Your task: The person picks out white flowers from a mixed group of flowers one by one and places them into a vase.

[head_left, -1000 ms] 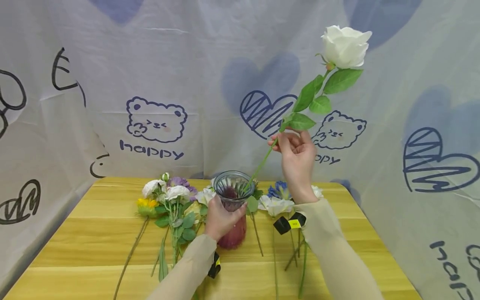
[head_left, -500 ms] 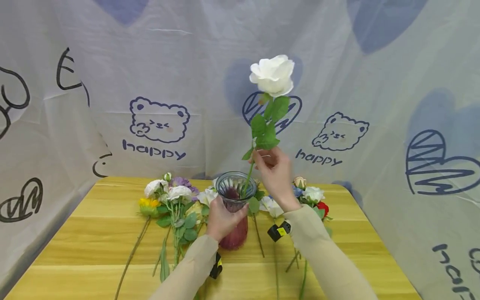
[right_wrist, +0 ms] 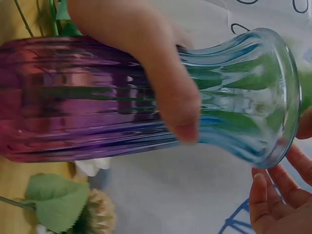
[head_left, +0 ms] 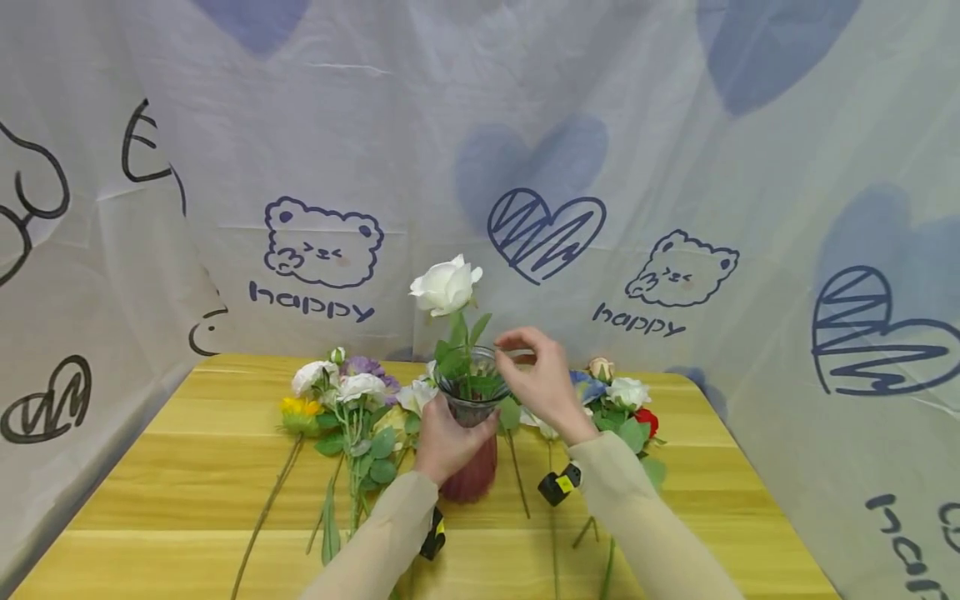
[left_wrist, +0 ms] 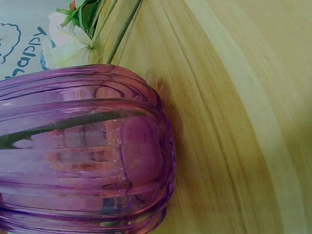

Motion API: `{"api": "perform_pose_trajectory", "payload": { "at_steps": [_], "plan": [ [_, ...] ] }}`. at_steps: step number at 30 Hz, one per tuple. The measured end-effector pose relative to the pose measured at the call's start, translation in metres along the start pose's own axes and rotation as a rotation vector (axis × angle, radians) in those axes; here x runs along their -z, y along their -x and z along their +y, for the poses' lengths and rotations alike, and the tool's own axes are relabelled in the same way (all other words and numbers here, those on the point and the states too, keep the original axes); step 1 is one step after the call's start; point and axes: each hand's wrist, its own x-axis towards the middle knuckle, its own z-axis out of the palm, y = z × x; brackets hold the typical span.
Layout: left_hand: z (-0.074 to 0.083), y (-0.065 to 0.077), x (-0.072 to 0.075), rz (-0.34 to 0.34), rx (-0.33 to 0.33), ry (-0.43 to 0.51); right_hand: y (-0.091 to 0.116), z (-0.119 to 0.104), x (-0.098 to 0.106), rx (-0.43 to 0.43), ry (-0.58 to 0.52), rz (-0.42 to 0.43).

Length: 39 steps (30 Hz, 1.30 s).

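A ribbed glass vase point(head_left: 474, 475), pink-purple below and clear bluish at the flared top, stands upright on the table. My left hand point(head_left: 453, 442) grips its neck, the thumb across the front in the right wrist view. A white rose point(head_left: 446, 286) stands in the vase, its bloom above the rim and leaning left, with green leaves at the mouth. Through the purple glass in the left wrist view its stem point(left_wrist: 63, 124) reaches near the bottom. My right hand point(head_left: 543, 379) is beside the rim on the right, fingers loosely bent and holding nothing.
Left of the vase lie a yellow flower point(head_left: 300, 414), white flowers point(head_left: 360, 387) and a purple one point(head_left: 365, 365). To the right are a white flower point(head_left: 627, 392), a red one point(head_left: 647, 421) and several stems. A printed curtain point(head_left: 420, 167) hangs behind the wooden table point(head_left: 187, 500).
The white rose has moved left and down into the vase. My right hand came down with it and has let go of its stem. My left hand keeps its grip on the vase.
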Motion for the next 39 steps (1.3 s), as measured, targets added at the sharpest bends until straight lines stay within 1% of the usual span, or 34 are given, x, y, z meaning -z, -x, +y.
{"api": "perform_pose_trajectory", "payload": {
  "at_steps": [7, 12, 18, 23, 30, 34, 39],
  "plan": [
    [-0.002, -0.001, -0.001, 0.003, -0.004, -0.009, 0.011, 0.017, 0.000, -0.096, -0.091, 0.055],
    [-0.002, 0.000, -0.002, 0.010, -0.008, -0.020, 0.021, 0.031, 0.001, -0.139, -0.139, 0.097],
    [-0.001, 0.000, -0.001, 0.024, -0.028, -0.034, 0.039, 0.050, 0.004, -0.199, -0.160, 0.129],
    [0.001, -0.001, 0.000, 0.018, -0.013, -0.022, 0.056, 0.070, 0.007, -0.268, -0.144, 0.110],
    [0.002, 0.000, 0.001, -0.010, 0.013, 0.002, 0.082, 0.099, 0.024, -0.398, -0.067, 0.029],
    [0.002, 0.000, 0.000, -0.012, 0.014, 0.005, 0.098, 0.111, 0.039, -0.433, -0.030, 0.010],
    [0.002, 0.000, -0.001, -0.009, 0.021, 0.012, 0.115, 0.120, 0.058, -0.457, 0.009, 0.023]
  ]
}}
